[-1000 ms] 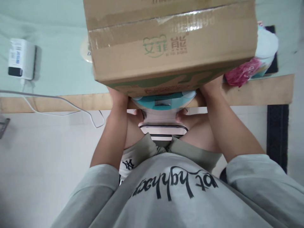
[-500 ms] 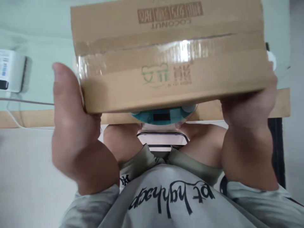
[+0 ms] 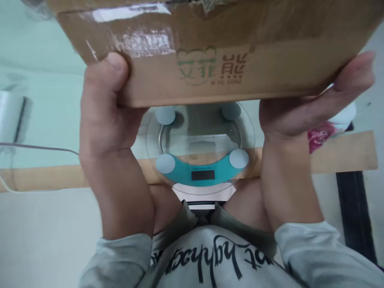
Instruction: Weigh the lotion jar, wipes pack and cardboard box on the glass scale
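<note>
A brown cardboard box (image 3: 210,60), with shiny clear tape and green and brown printing on its side, is held up between both hands. My left hand (image 3: 103,100) grips its lower left corner, thumb on the printed side and fingers under the box. On the right, my right hand (image 3: 312,96) supports the bottom edge, its thumb along the corner and its fingers hidden beneath. Below the box, a round glass scale (image 3: 202,175) with a teal band, a dark display and grey round feet lies at the table's front edge.
The pale green table (image 3: 45,108) has a wooden front edge (image 3: 45,178). At the left are a white device (image 3: 11,116) and a cable (image 3: 39,147). A white and pink package (image 3: 322,136) sits behind my right wrist. My legs are under the table edge.
The box has moved up and away in view and tilted, so its top printing no longer shows. More of the glass scale is uncovered. Both hands have moved with the box, still holding it.
</note>
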{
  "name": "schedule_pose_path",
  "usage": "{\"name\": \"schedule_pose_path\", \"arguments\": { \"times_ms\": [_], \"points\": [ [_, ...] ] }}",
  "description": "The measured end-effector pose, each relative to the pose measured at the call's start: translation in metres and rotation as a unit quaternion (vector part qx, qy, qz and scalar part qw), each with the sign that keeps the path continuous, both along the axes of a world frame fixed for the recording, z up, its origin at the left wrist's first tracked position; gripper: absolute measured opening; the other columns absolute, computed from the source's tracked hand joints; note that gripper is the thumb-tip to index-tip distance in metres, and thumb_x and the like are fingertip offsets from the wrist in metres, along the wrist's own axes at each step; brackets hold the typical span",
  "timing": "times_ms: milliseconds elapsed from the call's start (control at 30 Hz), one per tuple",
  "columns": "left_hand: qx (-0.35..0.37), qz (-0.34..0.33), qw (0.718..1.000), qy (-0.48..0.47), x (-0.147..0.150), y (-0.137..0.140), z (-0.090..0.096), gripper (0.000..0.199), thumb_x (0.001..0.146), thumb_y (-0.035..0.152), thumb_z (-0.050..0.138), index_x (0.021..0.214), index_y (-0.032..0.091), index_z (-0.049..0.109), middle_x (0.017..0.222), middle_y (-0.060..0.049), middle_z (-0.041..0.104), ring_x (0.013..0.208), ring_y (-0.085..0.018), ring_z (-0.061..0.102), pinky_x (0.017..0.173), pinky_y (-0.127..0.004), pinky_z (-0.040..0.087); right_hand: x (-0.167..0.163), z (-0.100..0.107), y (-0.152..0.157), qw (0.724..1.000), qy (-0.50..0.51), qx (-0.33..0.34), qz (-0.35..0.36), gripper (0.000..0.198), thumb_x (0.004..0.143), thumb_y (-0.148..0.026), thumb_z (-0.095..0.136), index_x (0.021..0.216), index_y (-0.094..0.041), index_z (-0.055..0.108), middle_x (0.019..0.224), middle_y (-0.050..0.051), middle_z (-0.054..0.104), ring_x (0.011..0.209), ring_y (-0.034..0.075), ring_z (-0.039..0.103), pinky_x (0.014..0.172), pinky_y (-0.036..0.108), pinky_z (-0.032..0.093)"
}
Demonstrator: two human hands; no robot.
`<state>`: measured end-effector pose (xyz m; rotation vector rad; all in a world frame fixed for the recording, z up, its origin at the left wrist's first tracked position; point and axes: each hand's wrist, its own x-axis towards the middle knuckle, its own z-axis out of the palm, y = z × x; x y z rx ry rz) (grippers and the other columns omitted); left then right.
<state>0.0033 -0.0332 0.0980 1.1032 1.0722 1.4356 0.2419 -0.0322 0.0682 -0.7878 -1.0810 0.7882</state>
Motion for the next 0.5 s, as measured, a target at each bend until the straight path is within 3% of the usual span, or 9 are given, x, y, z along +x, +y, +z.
{"name": "schedule_pose_path", "arguments": {
  "times_ms": [100, 200, 233, 300, 367, 433, 500],
  "points": [
    [-0.020, -0.045, 0.997, -0.054, 0.007, 0.015, -0.007, 0.028, 0.107, 0.022, 0.046, 0.132, 0.028, 0.058, 0.104, 0.000, 0.065, 0.144, -0.022, 0.059, 0.124, -0.046, 0.049, -0.003, -0.009, 0.010, 0.995, -0.089, -0.051, -0.013, 0.105, 0.092, -0.035, -0.034, 0.143, -0.023, 0.057, 0.146, 0.000, 0.052, 0.168, 0.021, 0.022, 0.131, 0.047, 0.041],
    [0.011, -0.032, 0.996, -0.084, 0.004, 0.022, -0.020, 0.048, 0.109, 0.020, 0.012, 0.136, 0.022, 0.051, 0.102, -0.002, 0.060, 0.138, -0.019, 0.063, 0.125, -0.050, 0.046, -0.004, -0.019, 0.022, 0.990, -0.126, -0.058, 0.026, 0.107, 0.088, -0.031, -0.036, 0.147, -0.023, 0.053, 0.137, 0.003, 0.057, 0.159, 0.020, 0.040, 0.131, 0.051, 0.040],
    [0.027, -0.052, 0.994, -0.088, 0.002, 0.024, -0.025, 0.045, 0.108, 0.021, 0.014, 0.132, 0.019, 0.053, 0.105, -0.003, 0.059, 0.138, -0.020, 0.061, 0.125, -0.052, 0.045, -0.002, -0.022, 0.026, 0.990, -0.126, -0.054, 0.036, 0.107, 0.089, -0.032, -0.036, 0.146, -0.023, 0.054, 0.132, 0.002, 0.059, 0.153, 0.019, 0.048, 0.134, 0.051, 0.036],
    [0.042, -0.087, 0.991, -0.089, -0.004, 0.025, -0.036, 0.030, 0.103, 0.042, 0.048, 0.120, 0.019, 0.057, 0.115, -0.005, 0.059, 0.142, -0.025, 0.056, 0.122, -0.050, 0.049, 0.002, -0.029, 0.032, 0.991, -0.118, -0.054, 0.036, 0.098, 0.095, -0.036, -0.029, 0.140, -0.022, 0.056, 0.126, 0.001, 0.063, 0.142, 0.015, 0.059, 0.140, 0.048, 0.027],
    [0.012, -0.066, 0.995, -0.080, -0.008, 0.027, -0.047, 0.058, 0.074, 0.059, 0.085, 0.113, 0.024, 0.060, 0.125, -0.004, 0.059, 0.141, -0.028, 0.053, 0.112, -0.044, 0.056, 0.006, -0.030, 0.034, 0.991, -0.115, -0.060, 0.033, 0.080, 0.104, -0.046, -0.012, 0.136, -0.023, 0.057, 0.128, -0.001, 0.063, 0.143, 0.013, 0.059, 0.143, 0.040, 0.025],
    [-0.027, -0.005, 0.996, -0.079, -0.010, 0.029, -0.056, 0.085, 0.049, 0.065, 0.099, 0.115, 0.027, 0.059, 0.131, -0.002, 0.057, 0.132, -0.027, 0.056, 0.101, -0.037, 0.059, 0.007, -0.023, 0.033, 0.989, -0.102, -0.088, 0.058, 0.068, 0.108, -0.052, 0.000, 0.138, -0.024, 0.054, 0.140, -0.002, 0.059, 0.153, 0.012, 0.049, 0.140, 0.032, 0.031],
    [-0.031, 0.027, 0.995, -0.086, -0.010, 0.032, -0.061, 0.089, 0.046, 0.067, 0.099, 0.115, 0.027, 0.059, 0.135, -0.001, 0.056, 0.126, -0.024, 0.057, 0.098, -0.032, 0.056, 0.006, -0.012, 0.030, 0.984, -0.077, -0.140, 0.078, 0.075, 0.107, -0.051, -0.011, 0.147, -0.023, 0.046, 0.153, -0.001, 0.051, 0.159, 0.009, 0.040, 0.137, 0.029, 0.035]
  ]
}}
